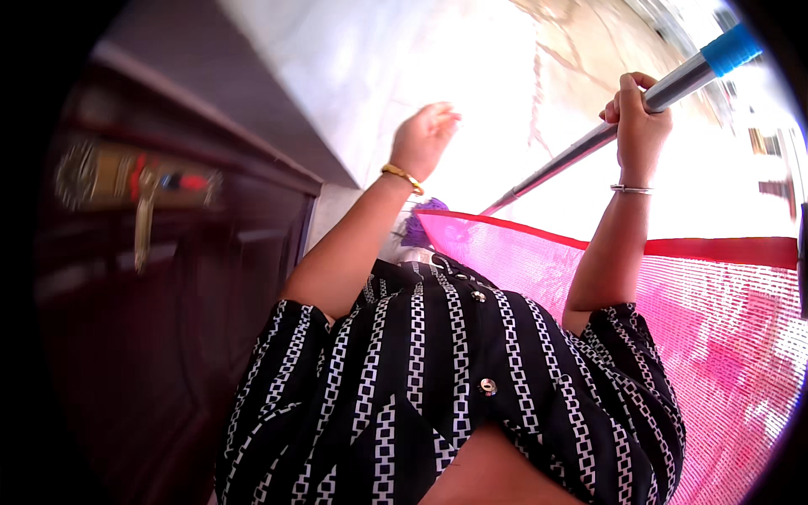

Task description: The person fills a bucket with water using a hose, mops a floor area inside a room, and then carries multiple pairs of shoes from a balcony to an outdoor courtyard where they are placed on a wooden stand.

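Long silver metal pole with a blue grip sleeve (623,114): runs diagonally from the upper right rim down toward picture centre, its lower end meeting a purple fibrous mop head (418,225), partly hidden behind the forearm. Right hand (640,118): fingers wrapped fully closed around the pole just below the blue sleeve; thin silver bangle at the wrist. Left hand (423,139): raised apart from the pole, fingers loosely curled, holding nothing; gold bangle at the wrist. Pink mesh cloth with a red border (715,303): spread at lower right. Dark wooden door with a brass latch (135,181): at left, blurred. Pale marbled floor (353,76): beyond.
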The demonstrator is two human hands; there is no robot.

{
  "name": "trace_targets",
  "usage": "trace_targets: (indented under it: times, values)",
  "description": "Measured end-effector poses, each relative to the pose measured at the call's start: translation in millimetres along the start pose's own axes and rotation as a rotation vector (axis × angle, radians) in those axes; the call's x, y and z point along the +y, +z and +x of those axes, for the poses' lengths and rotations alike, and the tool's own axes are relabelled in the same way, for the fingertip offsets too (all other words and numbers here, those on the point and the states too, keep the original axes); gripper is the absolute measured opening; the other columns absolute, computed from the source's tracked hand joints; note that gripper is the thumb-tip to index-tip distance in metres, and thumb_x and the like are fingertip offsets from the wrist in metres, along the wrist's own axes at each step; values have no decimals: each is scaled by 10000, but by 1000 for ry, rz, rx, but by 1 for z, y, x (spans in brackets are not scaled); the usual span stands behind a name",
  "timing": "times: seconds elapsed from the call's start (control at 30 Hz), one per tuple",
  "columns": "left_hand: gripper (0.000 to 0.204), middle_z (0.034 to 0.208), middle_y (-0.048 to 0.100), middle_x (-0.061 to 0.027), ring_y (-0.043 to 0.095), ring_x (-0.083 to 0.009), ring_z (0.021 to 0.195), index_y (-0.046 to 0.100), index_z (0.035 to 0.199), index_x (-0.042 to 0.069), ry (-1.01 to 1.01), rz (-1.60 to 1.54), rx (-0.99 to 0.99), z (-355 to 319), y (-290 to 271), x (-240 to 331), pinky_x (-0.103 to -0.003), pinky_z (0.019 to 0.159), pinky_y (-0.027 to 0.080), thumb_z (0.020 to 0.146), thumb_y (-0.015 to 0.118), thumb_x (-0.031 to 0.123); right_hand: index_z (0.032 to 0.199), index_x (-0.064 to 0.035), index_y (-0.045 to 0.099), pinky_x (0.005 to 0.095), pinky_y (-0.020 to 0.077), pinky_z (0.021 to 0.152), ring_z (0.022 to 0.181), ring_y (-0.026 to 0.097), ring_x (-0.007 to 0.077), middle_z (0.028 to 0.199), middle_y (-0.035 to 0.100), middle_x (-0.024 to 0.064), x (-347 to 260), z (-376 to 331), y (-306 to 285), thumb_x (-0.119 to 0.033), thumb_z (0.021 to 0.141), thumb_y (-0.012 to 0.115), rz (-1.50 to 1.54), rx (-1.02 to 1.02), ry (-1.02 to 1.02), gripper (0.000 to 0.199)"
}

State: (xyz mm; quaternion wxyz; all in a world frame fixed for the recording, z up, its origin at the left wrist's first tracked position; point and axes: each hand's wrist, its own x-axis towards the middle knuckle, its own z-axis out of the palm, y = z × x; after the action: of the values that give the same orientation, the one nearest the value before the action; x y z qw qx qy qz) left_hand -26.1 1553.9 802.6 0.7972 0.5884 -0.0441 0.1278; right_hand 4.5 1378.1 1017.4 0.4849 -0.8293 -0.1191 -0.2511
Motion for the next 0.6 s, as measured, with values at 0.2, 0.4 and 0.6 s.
trace_targets:
  times: [0.2,0.4,0.6]
  values:
    - [424,1010,598,-163,575,-287,954,481,1168,21,145,218,-995,-88,112,-28,-324,832,449,817,588,234,925,49,533,256,467,511,467,466,82,533,454,7,-50,-103,-82,-113,827,560,-61,394,122,191]
    - [243,885,567,-156,551,-328,821,515,1013,69,143,94,-1688,-196,88,24,-377,694,430,821,579,202,896,20,531,249,411,468,432,389,77,534,408,-1,-185,-264,-94,-98,825,556,-202,910,202,140]
    - [261,902,572,-140,551,-332,820,497,1027,71,135,-211,-1982,-312,63,69,-381,698,438,808,589,178,897,-1,554,257,407,473,423,386,79,530,409,1,-289,-355,-71,-90,845,538,-521,1133,337,104]
